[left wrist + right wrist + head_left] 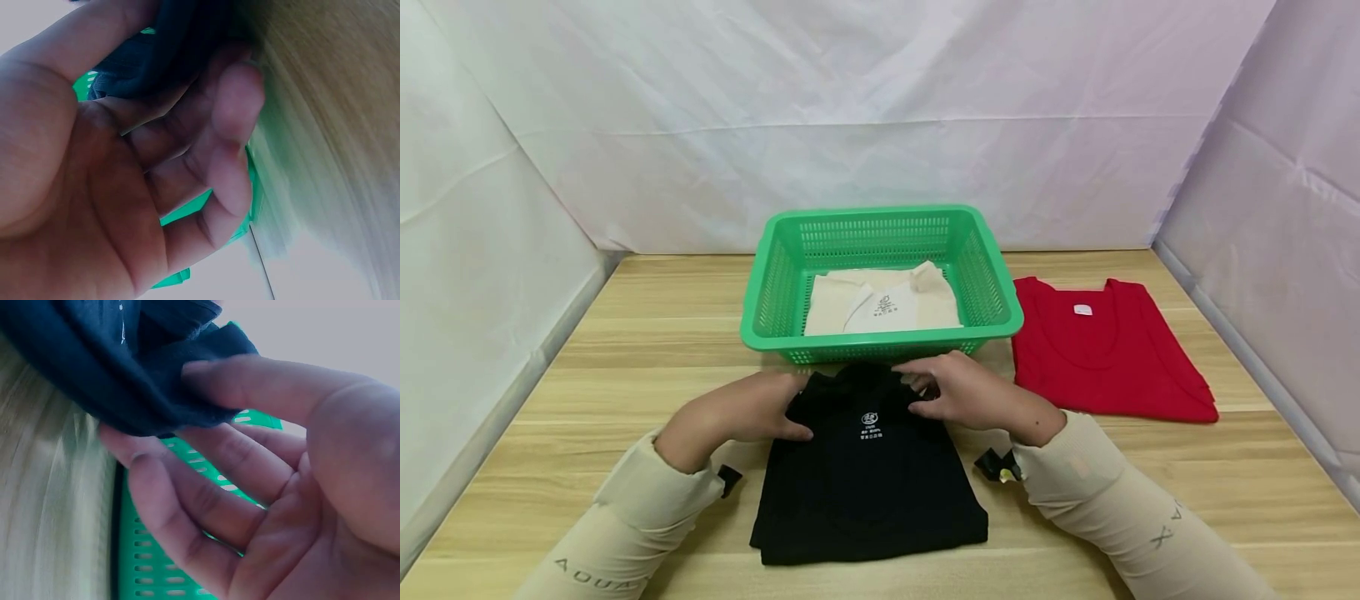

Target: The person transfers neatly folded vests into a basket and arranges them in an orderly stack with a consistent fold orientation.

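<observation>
A sleeve lettered "AQUA" foremost, left grip and right grip both pinch a black garment printed white.

White, lightly wrinkled sheeting forms the back wall, crossed by a long horizontal crease, and similar pale sheeting makes the left wall and the right wall. These enclose a light wood-grain surface with plank-like lines running across it. The light is soft and fairly even, tinting the sheeting faintly pink in places.
</observation>
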`<state>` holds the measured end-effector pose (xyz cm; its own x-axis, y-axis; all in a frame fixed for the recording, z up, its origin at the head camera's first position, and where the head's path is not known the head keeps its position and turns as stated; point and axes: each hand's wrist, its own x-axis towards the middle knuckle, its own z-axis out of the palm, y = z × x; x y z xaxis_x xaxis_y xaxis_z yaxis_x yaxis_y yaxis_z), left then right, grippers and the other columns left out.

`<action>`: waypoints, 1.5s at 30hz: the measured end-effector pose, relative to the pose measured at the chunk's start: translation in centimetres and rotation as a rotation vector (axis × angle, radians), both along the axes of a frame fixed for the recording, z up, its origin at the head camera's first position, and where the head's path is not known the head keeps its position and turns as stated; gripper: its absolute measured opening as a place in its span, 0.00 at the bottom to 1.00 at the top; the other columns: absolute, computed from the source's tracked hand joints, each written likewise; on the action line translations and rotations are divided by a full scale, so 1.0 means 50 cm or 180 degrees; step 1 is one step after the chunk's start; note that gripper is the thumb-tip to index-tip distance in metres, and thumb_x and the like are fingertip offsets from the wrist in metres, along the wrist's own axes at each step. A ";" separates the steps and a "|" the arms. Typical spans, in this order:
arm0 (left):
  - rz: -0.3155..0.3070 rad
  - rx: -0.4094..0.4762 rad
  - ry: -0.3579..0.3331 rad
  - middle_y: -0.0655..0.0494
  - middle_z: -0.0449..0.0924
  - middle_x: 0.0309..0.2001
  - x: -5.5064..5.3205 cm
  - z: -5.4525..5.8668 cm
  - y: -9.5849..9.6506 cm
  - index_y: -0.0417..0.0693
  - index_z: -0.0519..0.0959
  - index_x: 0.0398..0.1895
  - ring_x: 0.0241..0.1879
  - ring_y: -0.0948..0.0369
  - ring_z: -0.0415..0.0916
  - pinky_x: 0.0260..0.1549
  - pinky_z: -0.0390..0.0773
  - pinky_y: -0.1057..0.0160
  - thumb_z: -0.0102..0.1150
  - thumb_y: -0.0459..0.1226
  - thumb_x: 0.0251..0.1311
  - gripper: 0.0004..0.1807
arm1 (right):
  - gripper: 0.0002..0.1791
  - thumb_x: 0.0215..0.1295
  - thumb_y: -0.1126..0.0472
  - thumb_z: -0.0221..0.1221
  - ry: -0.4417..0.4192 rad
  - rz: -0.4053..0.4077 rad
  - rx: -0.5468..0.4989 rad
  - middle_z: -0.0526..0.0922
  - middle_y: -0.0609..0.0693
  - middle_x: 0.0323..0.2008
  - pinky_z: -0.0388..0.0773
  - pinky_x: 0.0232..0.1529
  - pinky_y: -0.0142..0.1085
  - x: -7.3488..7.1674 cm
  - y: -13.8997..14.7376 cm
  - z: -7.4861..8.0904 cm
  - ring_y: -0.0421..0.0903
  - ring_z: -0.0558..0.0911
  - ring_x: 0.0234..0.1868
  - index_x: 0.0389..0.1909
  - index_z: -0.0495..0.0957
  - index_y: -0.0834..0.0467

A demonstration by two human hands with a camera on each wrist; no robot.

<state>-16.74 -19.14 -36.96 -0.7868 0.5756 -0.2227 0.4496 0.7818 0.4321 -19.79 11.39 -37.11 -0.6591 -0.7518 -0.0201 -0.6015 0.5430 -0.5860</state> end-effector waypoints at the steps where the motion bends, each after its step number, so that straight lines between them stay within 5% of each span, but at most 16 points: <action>1: 0.0009 0.0002 -0.0011 0.42 0.71 0.68 0.000 0.000 0.000 0.37 0.62 0.73 0.63 0.50 0.74 0.61 0.74 0.48 0.74 0.42 0.55 0.45 | 0.27 0.63 0.63 0.67 -0.0020 0.0004 0.0004 0.87 0.56 0.49 0.84 0.46 0.35 -0.001 0.000 -0.001 0.46 0.88 0.48 0.63 0.75 0.64; 6: 0.0001 0.0000 -0.0005 0.44 0.73 0.66 -0.002 0.000 0.000 0.38 0.62 0.73 0.61 0.51 0.75 0.60 0.75 0.49 0.74 0.42 0.55 0.45 | 0.12 0.63 0.60 0.67 0.0018 0.0045 0.0072 0.87 0.48 0.35 0.81 0.38 0.31 -0.005 0.002 -0.005 0.39 0.85 0.34 0.44 0.84 0.60; 10: 0.0043 0.0001 -0.0086 0.44 0.73 0.66 -0.001 -0.002 -0.001 0.37 0.59 0.74 0.58 0.54 0.76 0.58 0.76 0.51 0.75 0.42 0.54 0.49 | 0.06 0.62 0.58 0.68 0.0007 0.0116 0.0246 0.80 0.42 0.24 0.75 0.31 0.28 -0.007 -0.001 -0.011 0.34 0.76 0.26 0.30 0.81 0.53; 15: 0.0102 -0.0158 -0.0191 0.41 0.76 0.62 -0.002 -0.008 0.003 0.31 0.55 0.74 0.49 0.60 0.77 0.53 0.78 0.56 0.75 0.45 0.54 0.52 | 0.12 0.59 0.56 0.70 -0.0278 0.0017 0.0634 0.77 0.41 0.22 0.73 0.30 0.28 -0.001 -0.002 -0.017 0.35 0.73 0.25 0.37 0.80 0.56; 18: 0.0138 -0.0241 -0.0325 0.50 0.82 0.43 -0.004 -0.008 0.007 0.31 0.71 0.61 0.36 0.63 0.74 0.40 0.78 0.62 0.74 0.46 0.54 0.38 | 0.15 0.58 0.57 0.71 -0.0407 0.0048 0.0737 0.76 0.43 0.22 0.72 0.29 0.29 0.002 -0.003 -0.018 0.36 0.71 0.24 0.41 0.78 0.57; 21: 0.0133 -0.0251 -0.0550 0.60 0.71 0.25 -0.003 -0.005 0.010 0.41 0.78 0.39 0.25 0.64 0.67 0.28 0.71 0.65 0.72 0.45 0.56 0.18 | 0.13 0.60 0.57 0.70 -0.0534 0.0194 0.0762 0.77 0.43 0.24 0.73 0.32 0.29 0.004 -0.001 -0.017 0.36 0.72 0.26 0.39 0.78 0.57; 23: 0.0123 -0.0161 -0.0733 0.62 0.68 0.23 -0.001 -0.004 0.011 0.47 0.77 0.32 0.24 0.64 0.66 0.27 0.69 0.65 0.71 0.42 0.58 0.12 | 0.10 0.62 0.56 0.68 -0.0625 0.0325 0.0756 0.79 0.42 0.28 0.75 0.36 0.29 0.006 0.001 -0.015 0.35 0.73 0.29 0.39 0.79 0.55; 30: -0.0037 0.0219 -0.1091 0.63 0.69 0.25 0.004 0.001 0.005 0.51 0.77 0.37 0.26 0.64 0.67 0.30 0.70 0.64 0.65 0.39 0.59 0.07 | 0.07 0.67 0.54 0.64 -0.0873 0.0673 0.0606 0.78 0.40 0.34 0.75 0.45 0.31 0.012 0.016 0.002 0.35 0.75 0.37 0.40 0.78 0.52; 36: -0.0264 0.0482 -0.1124 0.64 0.75 0.39 0.005 0.005 -0.002 0.55 0.74 0.52 0.36 0.64 0.71 0.42 0.73 0.66 0.62 0.39 0.61 0.16 | 0.14 0.67 0.53 0.64 -0.1114 0.0604 0.0545 0.76 0.41 0.40 0.74 0.51 0.33 0.020 0.026 0.018 0.38 0.75 0.44 0.49 0.74 0.50; 45: -0.0466 0.0781 -0.1282 0.60 0.74 0.52 0.008 0.012 -0.003 0.55 0.70 0.61 0.49 0.62 0.73 0.54 0.73 0.64 0.59 0.37 0.62 0.23 | 0.13 0.66 0.53 0.64 -0.1260 0.0668 0.0454 0.76 0.41 0.37 0.74 0.47 0.33 0.024 0.031 0.036 0.38 0.76 0.42 0.48 0.74 0.49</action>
<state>-16.34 -19.30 -36.35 -0.5729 0.7473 -0.3367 0.3064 0.5763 0.7576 -18.56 12.97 -35.31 -0.4140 -0.8394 -0.3522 -0.4520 0.5254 -0.7209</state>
